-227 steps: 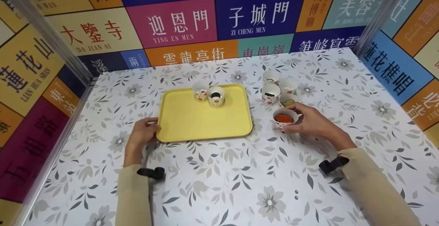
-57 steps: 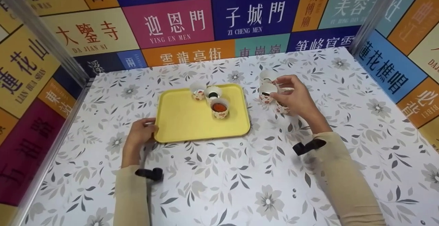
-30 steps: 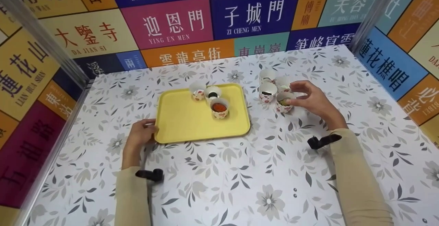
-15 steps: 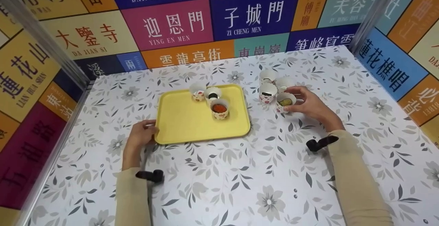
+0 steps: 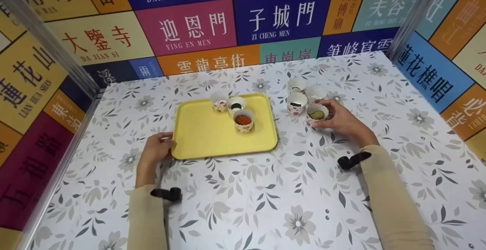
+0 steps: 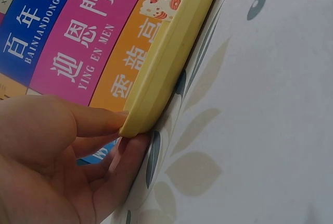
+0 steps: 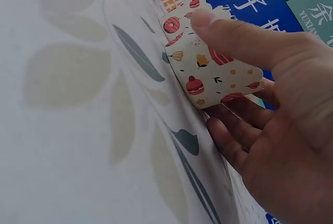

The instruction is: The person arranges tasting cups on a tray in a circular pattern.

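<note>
My left hand (image 5: 157, 147) pinches the near-left rim of a yellow tray (image 5: 205, 136); in the left wrist view the thumb (image 6: 99, 121) lies on top of the rim, with fingers beneath. My right hand (image 5: 343, 121) grips a printed paper cup (image 7: 203, 75) holding green slices, thumb on the near side and fingers round the back. This cup stands at the table's right-hand group. On the tray are a cup of red bits (image 5: 243, 127), a cup with something dark (image 5: 236, 106) and a pale cup (image 5: 219, 104) whose contents are unclear.
Beside the gripped cup stand a cup with dark contents (image 5: 297, 106), another cup (image 5: 296, 84) behind it and a pale cup (image 5: 316, 91) partly hidden by my hand. A flower-patterned cloth (image 5: 243, 204) covers the table. Panels with lettering (image 5: 186, 26) enclose the back and sides.
The cup of red bits went from my right hand onto the tray. My right hand then returned to the group and closed round the cup of green slices. My left hand stays at the tray.
</note>
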Demonstrator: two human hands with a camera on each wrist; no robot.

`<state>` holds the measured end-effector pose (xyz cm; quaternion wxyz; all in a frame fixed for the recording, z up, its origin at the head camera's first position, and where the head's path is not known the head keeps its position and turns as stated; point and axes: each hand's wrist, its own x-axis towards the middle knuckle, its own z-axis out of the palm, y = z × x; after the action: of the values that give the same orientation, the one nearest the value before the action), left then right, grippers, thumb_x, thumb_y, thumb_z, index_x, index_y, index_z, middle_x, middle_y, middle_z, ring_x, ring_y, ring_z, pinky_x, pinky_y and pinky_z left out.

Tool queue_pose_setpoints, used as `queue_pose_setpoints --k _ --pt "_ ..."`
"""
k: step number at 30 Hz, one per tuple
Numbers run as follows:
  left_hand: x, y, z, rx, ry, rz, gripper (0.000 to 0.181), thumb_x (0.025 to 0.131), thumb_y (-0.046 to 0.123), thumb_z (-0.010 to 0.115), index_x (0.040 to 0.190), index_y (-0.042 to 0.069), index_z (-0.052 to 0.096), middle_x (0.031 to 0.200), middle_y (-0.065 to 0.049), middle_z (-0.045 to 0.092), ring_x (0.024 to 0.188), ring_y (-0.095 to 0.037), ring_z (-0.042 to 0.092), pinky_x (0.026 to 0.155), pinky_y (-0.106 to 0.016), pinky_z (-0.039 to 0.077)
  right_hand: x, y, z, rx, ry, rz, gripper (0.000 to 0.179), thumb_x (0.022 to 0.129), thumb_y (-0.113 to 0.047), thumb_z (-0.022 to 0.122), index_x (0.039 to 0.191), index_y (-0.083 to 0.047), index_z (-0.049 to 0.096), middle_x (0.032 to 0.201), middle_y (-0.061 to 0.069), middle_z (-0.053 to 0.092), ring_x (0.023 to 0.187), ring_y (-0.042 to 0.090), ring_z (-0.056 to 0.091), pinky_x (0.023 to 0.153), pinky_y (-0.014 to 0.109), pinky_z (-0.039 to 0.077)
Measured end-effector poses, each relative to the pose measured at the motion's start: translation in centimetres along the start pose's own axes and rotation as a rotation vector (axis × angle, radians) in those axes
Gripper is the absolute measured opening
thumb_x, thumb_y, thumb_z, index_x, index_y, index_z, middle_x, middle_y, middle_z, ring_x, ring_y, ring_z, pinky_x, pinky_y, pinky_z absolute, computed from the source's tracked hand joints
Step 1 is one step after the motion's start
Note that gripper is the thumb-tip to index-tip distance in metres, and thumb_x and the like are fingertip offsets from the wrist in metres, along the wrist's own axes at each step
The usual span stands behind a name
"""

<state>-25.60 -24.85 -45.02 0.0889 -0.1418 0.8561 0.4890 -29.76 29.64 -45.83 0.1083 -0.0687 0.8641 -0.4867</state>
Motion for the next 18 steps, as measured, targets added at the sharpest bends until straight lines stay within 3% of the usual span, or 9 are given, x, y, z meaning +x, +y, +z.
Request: queue_pose_setpoints --k 9,18 --pt "0.11 -0.04 -0.05 -0.001 -0.005 -0.006 0.046 0.098 0.008 0.053 0.143 -0.003 0.051 0.132 -0.027 0.058 0.078 -0.011 0.063 0.065 -0.022 0.054 -0.07 -0.25 0.21 -0.043 -0.004 0.008 0.085 0.084 -0.024 0.082 0.153 -0.009 0.035 0.141 0.020 0.051 0.126 0.029 0.050 0.095 0.019 0.040" --pt "0.09 0.15 -0.08 0.021 -0.009 -0.015 0.046 0.098 0.009 0.053 0.143 -0.002 0.051 0.131 -0.026 0.059 0.081 -0.012 0.064 0.067 -0.022 0.054 -0.12 -0.27 0.27 -0.008 0.030 0.015 0.078 0.085 -0.025 0.081 0.150 -0.011 0.042 0.136 0.016 0.053 0.103 0.012 0.055 0.084 0.017 0.047"
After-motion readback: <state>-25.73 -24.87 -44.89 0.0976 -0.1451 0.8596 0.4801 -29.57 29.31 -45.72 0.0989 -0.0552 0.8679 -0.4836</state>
